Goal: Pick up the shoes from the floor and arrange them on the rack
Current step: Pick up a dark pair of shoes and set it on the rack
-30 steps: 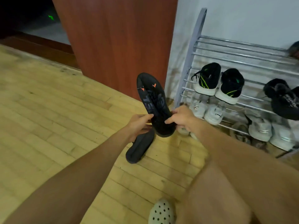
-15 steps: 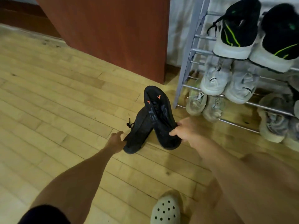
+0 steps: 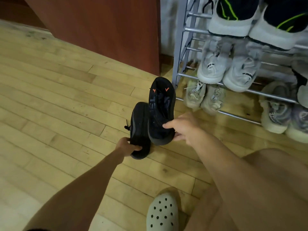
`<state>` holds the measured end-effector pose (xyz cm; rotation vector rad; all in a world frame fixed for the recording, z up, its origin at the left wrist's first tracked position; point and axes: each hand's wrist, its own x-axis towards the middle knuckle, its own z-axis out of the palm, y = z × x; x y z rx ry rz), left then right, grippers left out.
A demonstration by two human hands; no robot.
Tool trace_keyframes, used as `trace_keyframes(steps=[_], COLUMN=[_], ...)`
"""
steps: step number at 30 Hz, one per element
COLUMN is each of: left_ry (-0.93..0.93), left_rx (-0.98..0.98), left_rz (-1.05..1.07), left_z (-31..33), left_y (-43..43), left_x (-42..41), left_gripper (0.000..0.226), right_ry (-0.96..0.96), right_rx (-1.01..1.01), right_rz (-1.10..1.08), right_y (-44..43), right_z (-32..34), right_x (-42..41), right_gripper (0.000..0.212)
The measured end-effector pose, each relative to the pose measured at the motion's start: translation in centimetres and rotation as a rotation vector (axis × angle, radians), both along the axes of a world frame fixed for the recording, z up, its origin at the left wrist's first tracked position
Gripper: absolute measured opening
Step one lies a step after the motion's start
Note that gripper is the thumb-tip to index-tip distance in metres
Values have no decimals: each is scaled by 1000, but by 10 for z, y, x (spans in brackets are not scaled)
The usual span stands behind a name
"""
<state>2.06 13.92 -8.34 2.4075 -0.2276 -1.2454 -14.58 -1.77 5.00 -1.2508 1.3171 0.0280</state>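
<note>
Two black shoes are side by side just above the wooden floor, left of the rack. My right hand (image 3: 185, 129) grips the heel of the right black shoe (image 3: 160, 107), whose sole with orange marks faces me. My left hand (image 3: 127, 146) is closed on the heel of the left black shoe (image 3: 139, 125), which has a short cord on its side. The grey metal shoe rack (image 3: 180, 47) stands at the upper right.
The rack holds black-and-green sneakers (image 3: 233, 15), white sneakers (image 3: 215, 67), beige sneakers (image 3: 200, 95) and grey sneakers (image 3: 275, 112). A red-brown cabinet (image 3: 103, 27) stands behind the shoes. My foot in a pale perforated clog (image 3: 161, 212) rests on the wooden floor (image 3: 58, 97).
My left hand has closed on the second black shoe's heel. My right hand lowered its shoe beside it. The view tilted down and closer to the rack.
</note>
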Motion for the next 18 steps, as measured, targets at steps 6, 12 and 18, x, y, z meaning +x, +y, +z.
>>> trace_keyframes(steps=[6,12,18], left_ry=[-100,-695,-378], left_rx=[7,81,-26], left_rz=[-173,-399,-533], left_z=[36,68,45], left_y=[41,102,135], left_x=[-9,-19,-70], left_gripper=[71,56,63], right_ry=[70,162,196], right_rx=[-113,-212,-272], right_rz=[93,218,324], right_y=[19,44,57], right_z=[15,26,35], right_x=[-14,-15,-16], right_gripper=[35,33,33])
